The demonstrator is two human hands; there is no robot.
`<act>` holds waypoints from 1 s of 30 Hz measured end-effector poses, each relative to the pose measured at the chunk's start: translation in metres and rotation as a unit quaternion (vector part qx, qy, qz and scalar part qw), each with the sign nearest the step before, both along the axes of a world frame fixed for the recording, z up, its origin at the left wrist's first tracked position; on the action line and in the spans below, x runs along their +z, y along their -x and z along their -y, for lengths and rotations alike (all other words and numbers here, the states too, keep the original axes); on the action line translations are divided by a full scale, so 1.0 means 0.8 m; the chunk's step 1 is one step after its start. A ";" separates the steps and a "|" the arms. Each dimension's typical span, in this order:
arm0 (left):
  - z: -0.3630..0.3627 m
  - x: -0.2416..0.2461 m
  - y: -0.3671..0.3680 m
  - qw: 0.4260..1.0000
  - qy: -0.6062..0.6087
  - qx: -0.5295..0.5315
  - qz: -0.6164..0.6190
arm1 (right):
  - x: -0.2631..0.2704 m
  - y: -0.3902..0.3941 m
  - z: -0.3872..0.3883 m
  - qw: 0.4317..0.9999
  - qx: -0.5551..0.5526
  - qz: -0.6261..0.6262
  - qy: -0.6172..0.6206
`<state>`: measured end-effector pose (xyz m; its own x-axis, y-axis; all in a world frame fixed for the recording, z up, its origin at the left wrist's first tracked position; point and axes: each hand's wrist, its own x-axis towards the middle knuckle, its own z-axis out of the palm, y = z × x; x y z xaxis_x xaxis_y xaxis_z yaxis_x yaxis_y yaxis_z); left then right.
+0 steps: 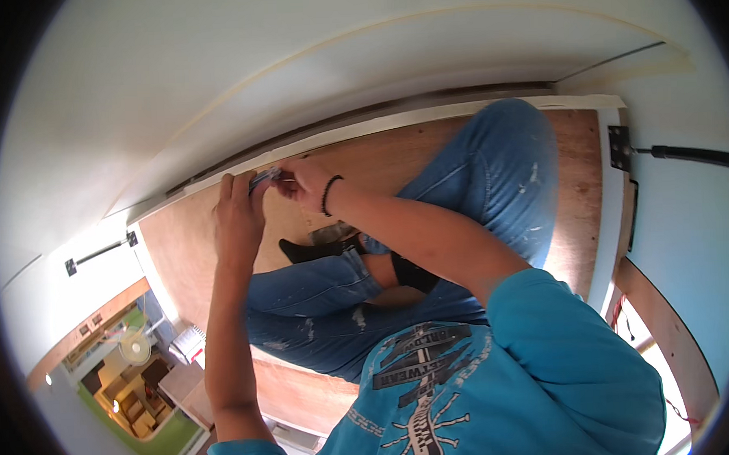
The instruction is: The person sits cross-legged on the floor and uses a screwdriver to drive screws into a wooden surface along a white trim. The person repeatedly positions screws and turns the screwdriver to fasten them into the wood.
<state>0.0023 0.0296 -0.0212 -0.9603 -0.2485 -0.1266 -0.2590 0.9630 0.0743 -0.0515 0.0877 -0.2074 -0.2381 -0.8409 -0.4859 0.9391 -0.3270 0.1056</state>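
Both hands meet at the pale edge strip (360, 127) along the far side of a plywood board (297, 212). My left hand (236, 218) grips a small grey object (265, 179), its thumb lying along one side. The fingertips of my right hand (306, 184) pinch the object's other end. Fingers hide most of it, so its exact kind does not show. A dark beaded bracelet (331, 195) circles the right wrist.
My crossed legs in paint-marked jeans (503, 179) rest on the board. A white panel (333, 58) rises beyond the edge. Gas struts stand at the right (694, 153) and left (102, 253). A spiral notebook (188, 344) lies lower left, near a fan (135, 346).
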 end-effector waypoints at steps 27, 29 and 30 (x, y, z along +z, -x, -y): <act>-0.016 0.013 0.016 0.994 0.021 0.103 -0.040 | 0.041 -0.014 -0.013 0.999 -0.038 0.018 -0.007; -0.025 0.023 0.023 0.984 0.029 0.173 0.001 | 0.041 -0.015 -0.014 0.999 -0.034 0.023 -0.010; -0.030 0.029 0.026 0.983 0.029 0.181 0.011 | 0.039 -0.014 -0.011 0.999 -0.033 0.028 -0.010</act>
<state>-0.0183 0.0534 0.0022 -0.8050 -0.5804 -0.1229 -0.5861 0.8102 0.0127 -0.0402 0.0967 -0.1759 -0.2642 -0.8147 -0.5161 0.9086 -0.3897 0.1500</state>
